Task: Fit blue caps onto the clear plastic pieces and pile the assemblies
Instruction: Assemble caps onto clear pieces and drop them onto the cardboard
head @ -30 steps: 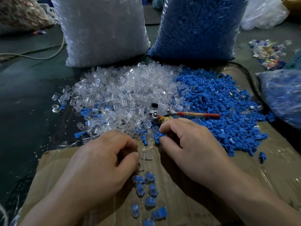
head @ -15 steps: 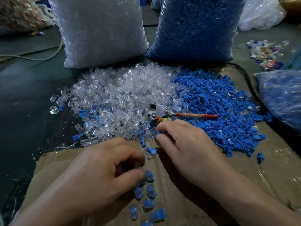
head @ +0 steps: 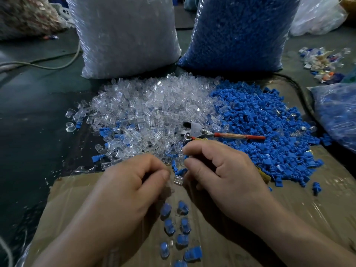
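Blue cap (head: 186,157) sits pinched in right hand (head: 221,170) beside the cutter (head: 194,132); left hand (head: 133,182) curls, contents unclear; pressing onto a clear piece (head: 178,179) probably follows.

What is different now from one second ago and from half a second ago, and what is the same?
The left hand dipped toward the capped assemblies half a second ago and has come back up to the edge of the clear pieces. The right hand barely moved, pinching a blue cap as before. The loose clear piece between the hands, the red-handled tool and the assemblies stayed.
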